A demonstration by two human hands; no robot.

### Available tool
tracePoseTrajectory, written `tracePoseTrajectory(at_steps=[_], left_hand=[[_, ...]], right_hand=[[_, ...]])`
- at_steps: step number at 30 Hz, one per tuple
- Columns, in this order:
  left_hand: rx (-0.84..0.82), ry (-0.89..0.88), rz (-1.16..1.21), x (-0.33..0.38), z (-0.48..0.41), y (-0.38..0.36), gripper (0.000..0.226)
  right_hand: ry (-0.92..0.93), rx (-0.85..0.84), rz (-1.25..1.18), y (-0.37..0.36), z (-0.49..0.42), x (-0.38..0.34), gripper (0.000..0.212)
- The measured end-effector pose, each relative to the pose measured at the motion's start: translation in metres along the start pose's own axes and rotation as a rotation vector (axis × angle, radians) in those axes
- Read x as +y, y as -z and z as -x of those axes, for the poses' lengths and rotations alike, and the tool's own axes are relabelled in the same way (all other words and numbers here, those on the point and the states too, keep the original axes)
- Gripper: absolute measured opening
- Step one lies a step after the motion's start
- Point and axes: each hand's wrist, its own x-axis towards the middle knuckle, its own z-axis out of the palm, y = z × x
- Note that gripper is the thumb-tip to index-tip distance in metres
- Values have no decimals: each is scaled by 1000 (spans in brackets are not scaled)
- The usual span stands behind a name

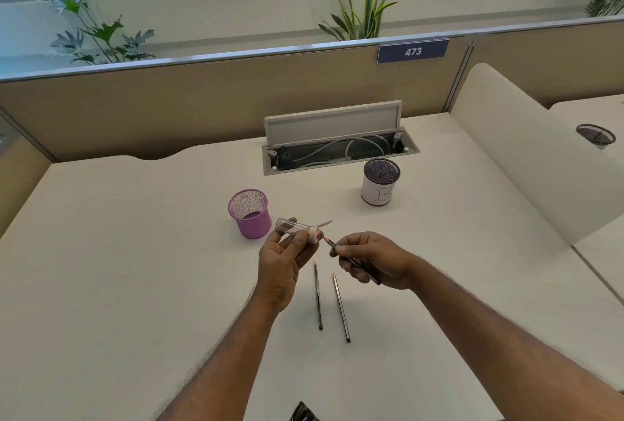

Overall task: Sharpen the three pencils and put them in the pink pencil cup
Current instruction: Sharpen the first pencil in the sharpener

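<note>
Clasps the sharpener (295, 227) in the left grip (283, 258), fingers (297, 245) half hiding it. Pinches a pencil (332, 244) in the right grip (374, 260), shaft partly hidden, tip at the sharpener's mouth. On the bench (135, 251): two pencils (317, 295) below, pink pencil cup (250, 213) left, white cup (381, 186) beyond. Dark thing (304, 412) cut off at bottom.

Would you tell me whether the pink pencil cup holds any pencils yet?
Empty: the pink pencil cup shows only mesh inside; two pencils lie on the desk, the third pencil is in the right hand.
</note>
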Motion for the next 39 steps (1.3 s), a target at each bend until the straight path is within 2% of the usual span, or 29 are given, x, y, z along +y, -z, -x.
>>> tracePoseTrajectory(at_steps=[15, 19, 24, 30, 32, 35, 39], left_hand=[[-21, 6, -38, -3, 3, 2, 37], [-11, -13, -100, -6, 2, 6, 45], [27, -47, -193, -7, 4, 9, 57], [73, -70, -233, -8, 3, 9, 44], [83, -77, -245, -10, 4, 7, 36], [114, -91, -212, -15, 6, 5, 42], [136, -94, -215, -18, 4, 3, 42]], right_hand=[[-18, -13, 64, 0, -1, 0, 16], [27, 84, 202, -4, -3, 0, 19], [218, 320, 639, -17, -6, -2, 16], [568, 483, 1008, -25, -8, 7, 9], [683, 561, 1096, -23, -9, 12, 6], [819, 664, 1182, -24, -10, 14, 4], [954, 710, 1210, -23, -10, 14, 7]])
